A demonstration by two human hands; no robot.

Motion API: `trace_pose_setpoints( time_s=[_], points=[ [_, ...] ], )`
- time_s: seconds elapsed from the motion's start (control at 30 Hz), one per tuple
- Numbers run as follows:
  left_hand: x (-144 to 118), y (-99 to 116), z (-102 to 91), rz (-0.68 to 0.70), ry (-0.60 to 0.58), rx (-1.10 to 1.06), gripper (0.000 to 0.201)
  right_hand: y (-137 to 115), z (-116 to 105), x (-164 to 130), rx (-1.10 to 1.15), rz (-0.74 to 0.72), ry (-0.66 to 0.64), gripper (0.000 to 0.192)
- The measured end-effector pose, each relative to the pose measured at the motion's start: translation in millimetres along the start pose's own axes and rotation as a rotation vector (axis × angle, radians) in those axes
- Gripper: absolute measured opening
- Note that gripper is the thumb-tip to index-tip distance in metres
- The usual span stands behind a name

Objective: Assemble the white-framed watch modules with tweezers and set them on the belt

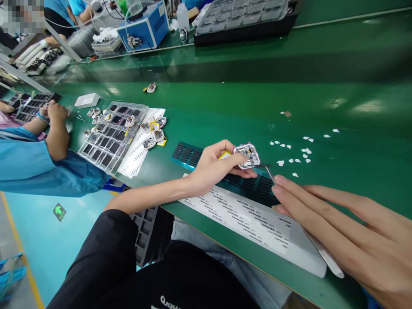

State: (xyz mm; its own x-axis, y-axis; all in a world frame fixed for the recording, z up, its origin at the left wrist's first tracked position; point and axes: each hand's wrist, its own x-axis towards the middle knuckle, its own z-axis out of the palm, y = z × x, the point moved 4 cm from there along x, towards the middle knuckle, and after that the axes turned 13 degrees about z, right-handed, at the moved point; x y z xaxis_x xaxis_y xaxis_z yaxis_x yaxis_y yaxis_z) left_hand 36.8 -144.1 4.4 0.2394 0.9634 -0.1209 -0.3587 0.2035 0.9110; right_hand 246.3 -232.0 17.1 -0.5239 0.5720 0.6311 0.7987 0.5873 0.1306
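Observation:
My left hand (210, 167) is closed on a small open watch case (247, 156) with a pale rim, its circuit board facing up under my thumb. A yellow piece (225, 155) shows beside the case, between my fingers. In my right hand (334, 227) is a slim tool (271, 175) with a thin metal tip and a white handle end. At the tip is a small dark strip (263, 165), touching or very near the case's lower edge. Below both hands lie a sheet of black die-cut strips (251, 182) and a white printed label sheet (238, 214).
Small white pieces (305, 151) are scattered at right. Left of me are several watch cases (157, 135), a clear compartment tray (111, 137) and a white printed sheet (137, 150). A co-worker's blue sleeve (41, 159) is farther left. A blue box (144, 28) and another tray (241, 19) stand behind.

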Motion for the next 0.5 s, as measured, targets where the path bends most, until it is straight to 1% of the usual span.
trace_pose_setpoints(
  time_s=[0.17, 0.33, 0.5],
  points=[
    [-1.4, -0.3, 2.4, -0.016, -0.058, 0.020, 0.028, -5.0, -1.3, -0.2, 0.031, -0.037, -0.012, 0.060],
    [-1.1, -0.4, 1.8, -0.016, -0.090, 0.082, 0.029, -10.5, -4.3, 4.1, 0.094, 0.022, -0.069, 0.064],
    [-1.0, -0.5, 1.1, -0.005, -0.081, 0.117, 0.038, -22.8, -11.9, 12.9, 0.160, 0.123, -0.098, 0.071]
  ],
)
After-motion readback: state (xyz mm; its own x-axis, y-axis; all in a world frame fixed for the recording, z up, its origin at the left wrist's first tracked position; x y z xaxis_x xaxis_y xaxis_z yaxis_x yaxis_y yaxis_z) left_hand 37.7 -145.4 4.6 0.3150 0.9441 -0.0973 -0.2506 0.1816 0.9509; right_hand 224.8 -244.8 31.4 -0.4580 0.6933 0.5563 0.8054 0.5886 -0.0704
